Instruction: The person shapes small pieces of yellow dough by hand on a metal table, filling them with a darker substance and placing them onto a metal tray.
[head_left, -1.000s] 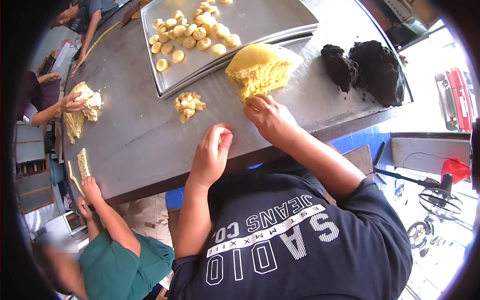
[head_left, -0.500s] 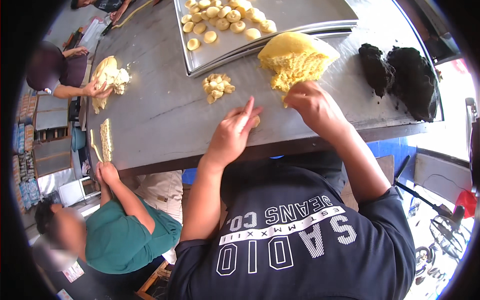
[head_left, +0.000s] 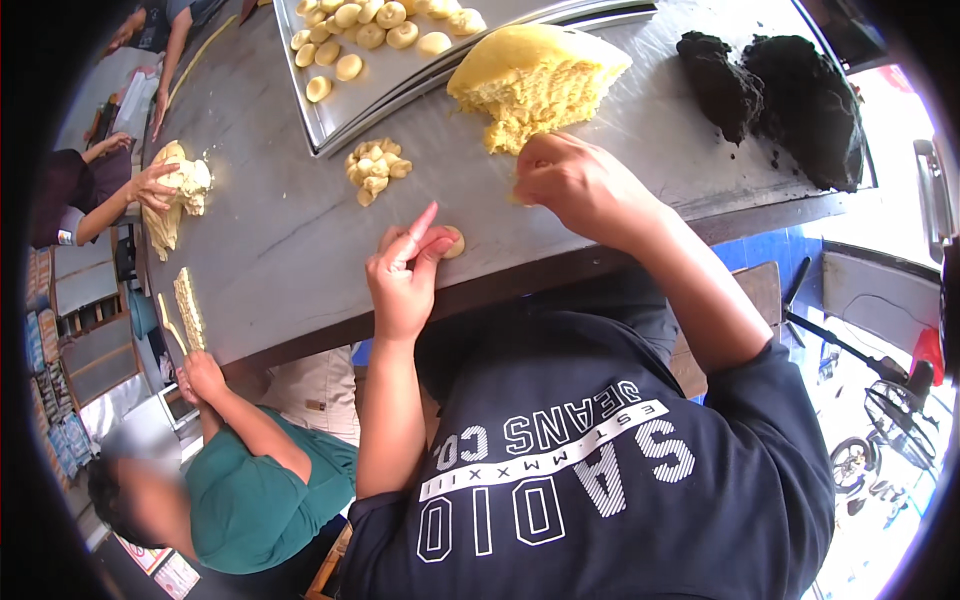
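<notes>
My left hand [head_left: 403, 278] is at the table's near edge, its index finger raised and the other fingers curled. Thumb and fingers hold a small pale round of dough [head_left: 453, 242]. My right hand [head_left: 575, 180] is closed in a pinch, with a bit of yellow filling showing below its fingertips. Just beyond it sits a big mound of yellow filling [head_left: 540, 75], smooth on top and torn and crumbly on its near side. Left of the mound, a cluster of small pale dough pieces [head_left: 377, 170] lies on the metal table [head_left: 270, 240].
Metal trays [head_left: 400, 85] with several round dough balls [head_left: 370, 35] stand at the back. A dark crumbly mass [head_left: 790, 105] lies far right. On the left, a co-worker handles pale dough [head_left: 180, 195]; another, in green [head_left: 265, 490], works near a dough strip [head_left: 188, 310]. A third reaches in behind.
The view has shifted, so the table's things sit further left. My right hand has drawn slightly away from the yellow mound. More of the dough round shows beside my left thumb.
</notes>
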